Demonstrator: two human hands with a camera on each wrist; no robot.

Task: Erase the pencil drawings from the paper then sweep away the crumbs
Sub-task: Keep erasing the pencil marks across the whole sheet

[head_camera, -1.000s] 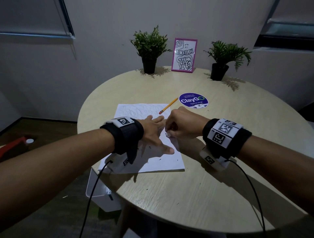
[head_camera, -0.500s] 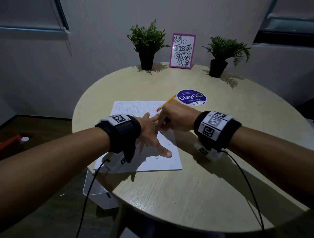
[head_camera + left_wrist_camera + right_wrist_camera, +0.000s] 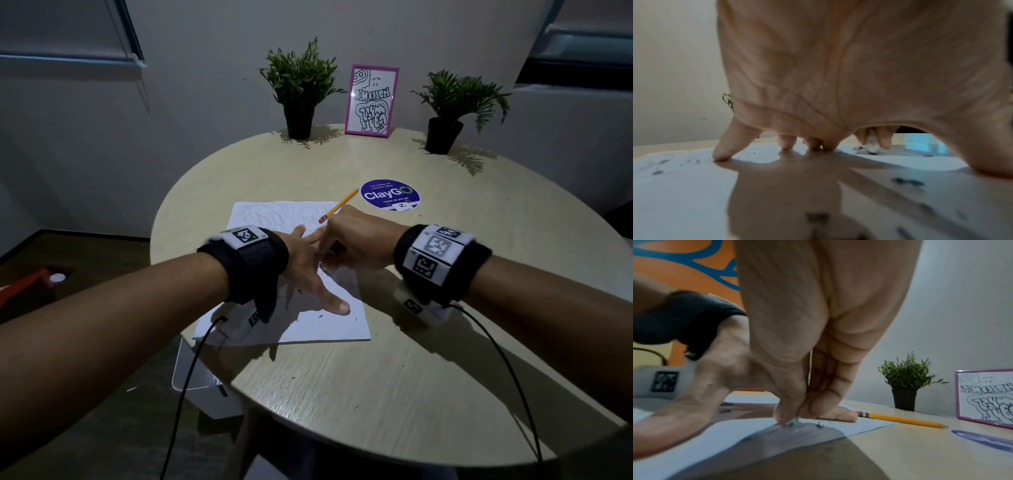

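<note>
Pencil (image 3: pixel 338 206) beside paper (image 3: pixel 318 327), plants (image 3: pixel 300 85) behind

Matt white paper (image 3: pixel 329 322) on pale wood-grain table (image 3: pixel 376 383), smooth.

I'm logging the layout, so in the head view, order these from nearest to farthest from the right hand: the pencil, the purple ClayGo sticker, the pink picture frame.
From the right hand:
1. pencil, just beyond the knuckles, across the paper's far corner.
2. ClayGo sticker, farther on, slightly right.
3. pink picture frame, at the table's far edge.
</note>
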